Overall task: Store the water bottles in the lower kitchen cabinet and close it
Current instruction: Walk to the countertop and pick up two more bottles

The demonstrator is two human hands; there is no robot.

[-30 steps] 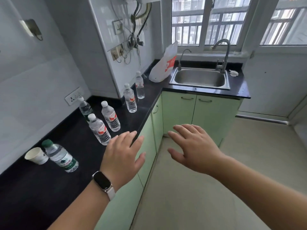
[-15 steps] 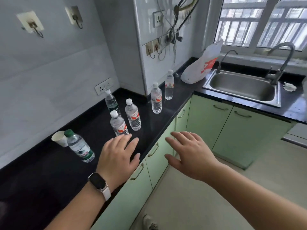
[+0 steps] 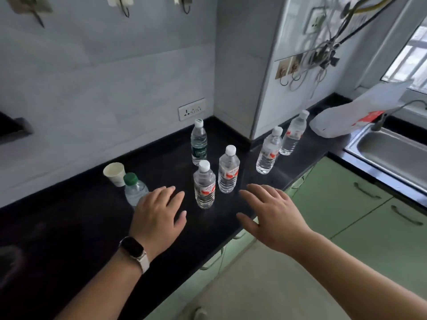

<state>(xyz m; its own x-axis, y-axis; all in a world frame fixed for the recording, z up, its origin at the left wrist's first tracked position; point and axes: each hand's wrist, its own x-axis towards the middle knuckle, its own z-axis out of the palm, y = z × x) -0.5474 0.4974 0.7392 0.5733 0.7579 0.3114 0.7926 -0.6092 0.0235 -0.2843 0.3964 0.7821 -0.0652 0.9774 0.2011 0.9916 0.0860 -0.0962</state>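
Several clear water bottles stand upright on the black countertop (image 3: pixel 69 227). The nearest red-label bottle (image 3: pixel 204 184) is between my hands, another red-label bottle (image 3: pixel 228 173) just behind it, and a dark-label bottle (image 3: pixel 199 143) farther back. Two more red-label bottles (image 3: pixel 269 151) (image 3: pixel 293 133) stand to the right near the wall corner. A green-capped bottle (image 3: pixel 134 190) is partly hidden behind my left hand (image 3: pixel 159 215), which hovers open with a watch on its wrist. My right hand (image 3: pixel 275 215) hovers open over the counter's front edge. Green lower cabinet doors (image 3: pixel 335 199) are shut.
A white paper cup (image 3: pixel 114 173) stands beside the green-capped bottle. A white plastic bag (image 3: pixel 346 116) lies next to the steel sink (image 3: pixel 392 153) at the right. Cables and hooks (image 3: pixel 318 58) hang on the wall above the counter. Pale floor (image 3: pixel 277 285) lies below.
My view has turned left and moved closer to the counter. Both hands have come forward and now flank the nearest bottle, still open and holding nothing.
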